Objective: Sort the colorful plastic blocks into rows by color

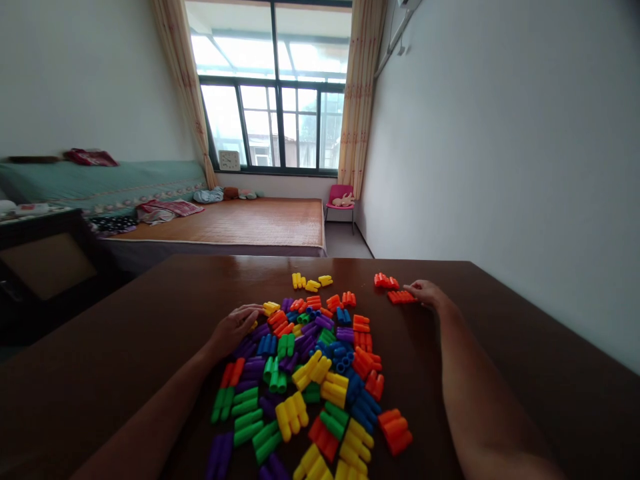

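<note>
Plastic blocks in several colours lie in a wide pile on the brown table. My left hand (pixel 238 328) is at the pile's upper left edge, its fingertips closed on a small yellow block (pixel 271 307). Over on the right, my right hand (pixel 425 292) pinches the end of an orange block row (pixel 401 297) lying on the table. Just behind that row is another orange block group (pixel 386 281). A few yellow blocks (pixel 299 281) sit apart behind the pile.
The brown table (pixel 200 280) fills the foreground. Beyond it are a bed (pixel 260 220) with clothes on it, a pink chair (pixel 340 195) holding a soft toy, and a window with curtains. A dark cabinet (pixel 47 260) stands at the left.
</note>
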Motion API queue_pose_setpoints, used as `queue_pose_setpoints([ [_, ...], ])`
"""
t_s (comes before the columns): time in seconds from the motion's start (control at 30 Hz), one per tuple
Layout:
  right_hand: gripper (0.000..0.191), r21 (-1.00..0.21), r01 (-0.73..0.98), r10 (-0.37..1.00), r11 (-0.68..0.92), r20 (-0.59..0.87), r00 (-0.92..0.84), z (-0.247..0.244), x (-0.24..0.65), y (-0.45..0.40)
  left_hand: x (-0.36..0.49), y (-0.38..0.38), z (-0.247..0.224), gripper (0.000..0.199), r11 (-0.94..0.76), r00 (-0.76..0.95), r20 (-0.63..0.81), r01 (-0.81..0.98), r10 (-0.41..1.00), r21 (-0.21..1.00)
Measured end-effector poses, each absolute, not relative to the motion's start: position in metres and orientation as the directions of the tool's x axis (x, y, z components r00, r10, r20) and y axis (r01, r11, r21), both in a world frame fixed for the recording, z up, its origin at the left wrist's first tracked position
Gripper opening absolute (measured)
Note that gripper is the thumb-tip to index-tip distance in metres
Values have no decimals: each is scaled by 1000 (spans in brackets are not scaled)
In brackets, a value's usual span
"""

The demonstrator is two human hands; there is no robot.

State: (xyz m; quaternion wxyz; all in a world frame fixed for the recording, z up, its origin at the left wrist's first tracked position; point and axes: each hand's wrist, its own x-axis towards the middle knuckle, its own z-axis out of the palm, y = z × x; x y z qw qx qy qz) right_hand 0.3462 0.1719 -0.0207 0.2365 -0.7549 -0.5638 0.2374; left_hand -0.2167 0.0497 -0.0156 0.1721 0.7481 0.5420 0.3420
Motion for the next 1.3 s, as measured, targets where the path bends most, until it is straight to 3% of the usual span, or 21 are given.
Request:
queue_pose_setpoints([
  [0.13,31,-741,615,961,-270,-168,220,-20,341,164,-216,50,-15,50,-361,180,334,689,925,629],
  [0.37,27,-737,638,972,-225,-123,201,-16,315,161,-216,49,-14,50,-359,173,338,689,925,629],
  [0.43,25,-683,701,976,-205,-93,195,-10,313,158,-216,50,-14,51,-361,174,340,686,924,631],
  [0.53,19,-484,866,981,-128,68,183,8,307,153,-215,50,-14,50,-363,179,337,685,924,631],
  [0.63,15,-405,909,968,96,249,9,27,281,147,-215,49,-14,49,-361,172,341,688,924,630],
  [0.77,30,-495,745,895,446,234,-380,24,220,140,-215,49,-14,48,-367,173,348,683,921,631],
  [0.87,38,-431,756,868,493,183,-461,5,182,136,-216,50,-16,49,-365,175,343,683,923,633],
  [1.0,32,-394,755,849,525,177,-498,1,178,139,-218,52,-18,49,-361,183,331,685,926,632],
  [1.07,35,-439,743,863,505,257,-435,10,197,144,-218,51,-18,49,-362,185,330,685,926,632],
  [1.17,40,-523,792,922,313,369,-121,21,242,153,-217,50,-16,50,-360,182,330,683,926,636],
  [1.3,37,-542,840,923,20,334,193,5,295,164,-215,48,-14,51,-353,168,333,685,928,638],
])
